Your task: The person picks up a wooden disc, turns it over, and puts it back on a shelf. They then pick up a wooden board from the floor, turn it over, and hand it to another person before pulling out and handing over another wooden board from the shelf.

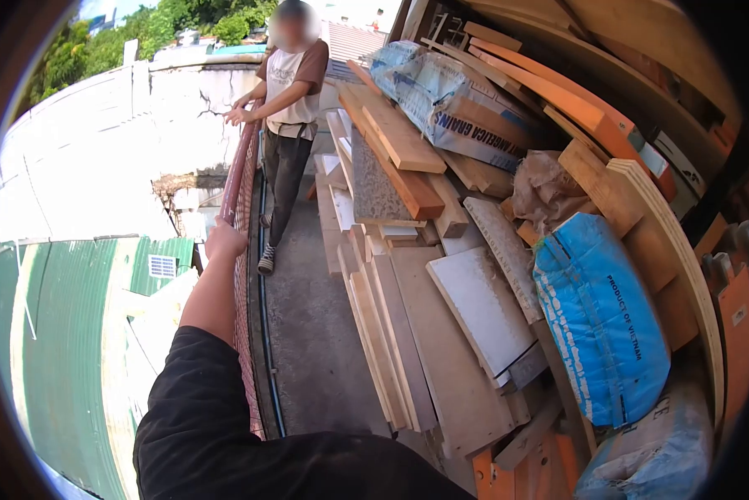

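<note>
My left hand (224, 241) is closed round the reddish-brown top rail of a railing (239, 177), with my arm stretched out ahead of me. Red mesh (244, 308) hangs below the rail, beside my forearm. My right hand is out of view. Farther along the walkway, another person (289, 92) stands next to the same railing, with both hands held near its top.
A narrow concrete walkway (316, 358) runs ahead, with a blue pipe (264, 333) along its left edge. Stacked boards (399, 142) and a blue sack (604, 321) crowd the right side. Green corrugated roofing (66, 358) lies beyond the railing.
</note>
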The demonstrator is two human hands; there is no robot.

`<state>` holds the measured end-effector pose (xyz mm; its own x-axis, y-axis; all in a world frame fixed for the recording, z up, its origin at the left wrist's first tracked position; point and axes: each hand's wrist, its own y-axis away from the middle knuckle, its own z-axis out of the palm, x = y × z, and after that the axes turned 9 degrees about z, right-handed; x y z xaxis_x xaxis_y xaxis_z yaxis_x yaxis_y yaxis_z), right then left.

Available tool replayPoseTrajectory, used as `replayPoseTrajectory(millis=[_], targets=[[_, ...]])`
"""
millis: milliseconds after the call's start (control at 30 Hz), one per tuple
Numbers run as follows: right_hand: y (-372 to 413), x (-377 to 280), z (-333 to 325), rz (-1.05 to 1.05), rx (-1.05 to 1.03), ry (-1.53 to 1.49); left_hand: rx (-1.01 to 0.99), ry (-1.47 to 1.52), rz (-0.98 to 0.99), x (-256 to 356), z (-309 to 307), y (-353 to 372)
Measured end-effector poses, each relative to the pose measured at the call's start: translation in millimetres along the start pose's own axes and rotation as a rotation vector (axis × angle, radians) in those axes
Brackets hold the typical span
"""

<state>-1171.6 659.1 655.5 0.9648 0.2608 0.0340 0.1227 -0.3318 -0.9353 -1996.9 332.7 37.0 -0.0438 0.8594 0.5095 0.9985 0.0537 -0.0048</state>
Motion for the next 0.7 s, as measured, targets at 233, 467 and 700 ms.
replayPoseTrajectory(millis=[233, 467, 700], targets=[[1.1, -4.4, -1.2, 0.013, -0.007, 0.014, -0.022, 0.003, -0.009, 2.6, -1.9, 1.0], [0.0, -1.9, 0.0, 0.016, -0.004, 0.019, -0.018, -0.009, -0.006, 0.2, 1.6, -1.4], [-1.0, -2.8, -0.9, 0.018, -0.012, 0.028, -0.038, -0.016, -0.010, 0.9, 1.3, -2.6]])
